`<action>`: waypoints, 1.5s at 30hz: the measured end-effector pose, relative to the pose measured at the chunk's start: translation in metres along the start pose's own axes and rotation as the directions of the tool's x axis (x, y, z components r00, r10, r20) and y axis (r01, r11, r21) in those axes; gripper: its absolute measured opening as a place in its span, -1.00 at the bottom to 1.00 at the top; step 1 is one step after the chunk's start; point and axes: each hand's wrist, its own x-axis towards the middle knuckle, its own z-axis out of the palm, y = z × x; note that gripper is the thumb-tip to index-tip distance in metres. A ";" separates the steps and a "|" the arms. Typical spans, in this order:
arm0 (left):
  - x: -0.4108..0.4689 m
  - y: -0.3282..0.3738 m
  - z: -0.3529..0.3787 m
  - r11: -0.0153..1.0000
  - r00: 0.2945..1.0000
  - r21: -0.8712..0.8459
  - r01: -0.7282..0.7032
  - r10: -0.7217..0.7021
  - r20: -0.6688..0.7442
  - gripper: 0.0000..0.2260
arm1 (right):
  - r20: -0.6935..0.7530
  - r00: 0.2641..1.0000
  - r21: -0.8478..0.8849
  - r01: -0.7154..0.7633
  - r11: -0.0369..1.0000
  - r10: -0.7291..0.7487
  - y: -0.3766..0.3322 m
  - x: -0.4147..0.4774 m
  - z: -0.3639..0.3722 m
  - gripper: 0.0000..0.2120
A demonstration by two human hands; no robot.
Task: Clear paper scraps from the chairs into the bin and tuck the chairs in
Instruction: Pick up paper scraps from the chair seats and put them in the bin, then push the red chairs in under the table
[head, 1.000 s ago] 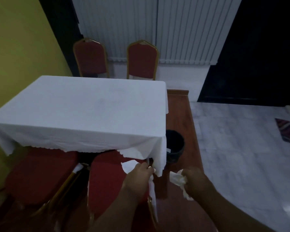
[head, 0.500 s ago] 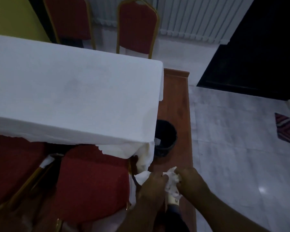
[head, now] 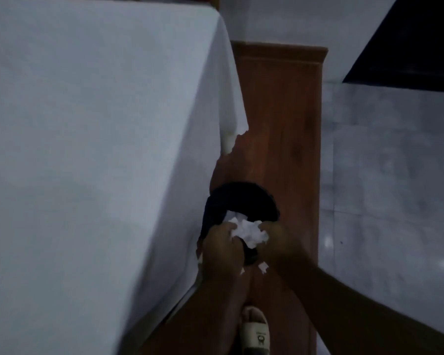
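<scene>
A crumpled wad of white paper scraps (head: 249, 231) is pinched between both my hands, just over the near rim of the black bin (head: 244, 201). My left hand (head: 223, 249) grips its left side and my right hand (head: 280, 242) grips its right side. Small bits of paper stick out below the hands. The bin stands on the wooden floor strip beside the table's right edge, partly hidden by the cloth. No chair seat shows; only a sliver of chair tops at the top edge.
The table with its white cloth (head: 87, 149) fills the left half. A wooden platform strip (head: 287, 119) runs along its right side, with grey tiled floor (head: 390, 188) beyond. My white shoe (head: 256, 331) is on the wood below the hands.
I have stepped forward and leaned over the bin. Both hands came together on the paper and moved up to the bin's rim. The red chairs have dropped out of view.
</scene>
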 end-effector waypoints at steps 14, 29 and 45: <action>0.092 -0.009 0.048 0.985 0.969 -0.056 0.162 -0.148 0.199 -0.53 | 0.017 0.991 0.089 0.133 0.987 -0.135 0.030 0.101 0.010 -0.49; -0.222 -0.014 -0.134 0.928 0.915 0.076 -0.364 0.340 0.217 -0.63 | -0.167 0.946 -0.432 0.185 0.883 -0.280 -0.071 -0.234 0.001 -0.79; -0.443 -0.213 -0.415 0.832 0.950 0.486 -0.267 0.312 -0.011 -0.46 | -0.005 0.867 -0.472 0.438 0.765 -0.499 -0.248 -0.535 0.188 -0.49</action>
